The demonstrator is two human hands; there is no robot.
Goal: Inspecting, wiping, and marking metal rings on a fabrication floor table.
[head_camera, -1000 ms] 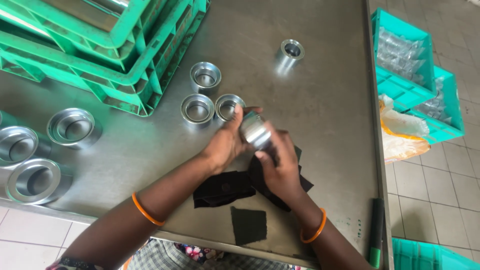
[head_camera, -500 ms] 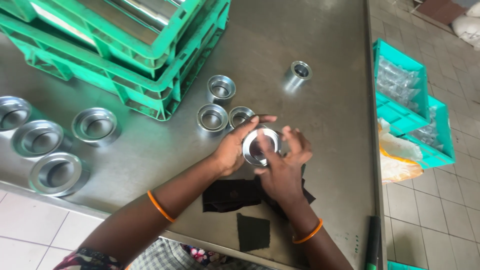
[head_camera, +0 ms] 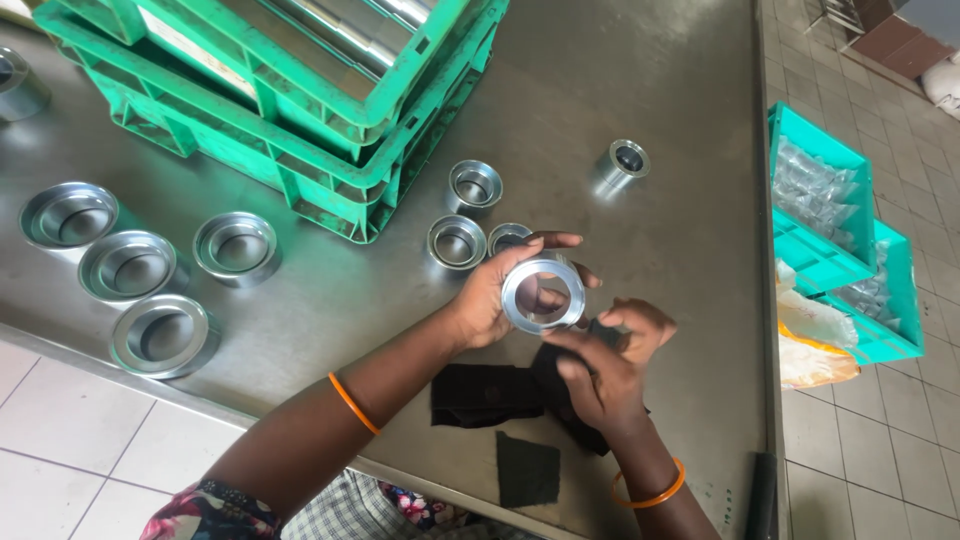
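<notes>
My left hand (head_camera: 497,293) grips a shiny metal ring-shaped part (head_camera: 542,293), its open bore turned up toward the camera. My right hand (head_camera: 605,365) sits just below and to the right of it, fingers curled on a black cloth (head_camera: 490,392) that trails across the steel table (head_camera: 650,90). A fingertip of the right hand touches the ring's lower edge. Both wrists wear orange bangles.
Small metal cups (head_camera: 474,186) (head_camera: 456,241) (head_camera: 622,162) stand beyond my hands. Larger flanged metal cups (head_camera: 236,247) (head_camera: 128,266) (head_camera: 160,334) (head_camera: 68,214) sit at left. Stacked green crates (head_camera: 300,110) fill the top left. A black square pad (head_camera: 528,468) lies near the front edge. Teal bins (head_camera: 815,255) hold bagged parts at right.
The metal part has been turned from lying sideways to facing its open bore upward. My right hand dropped from the part to the cloth below it. The view has shifted right.
</notes>
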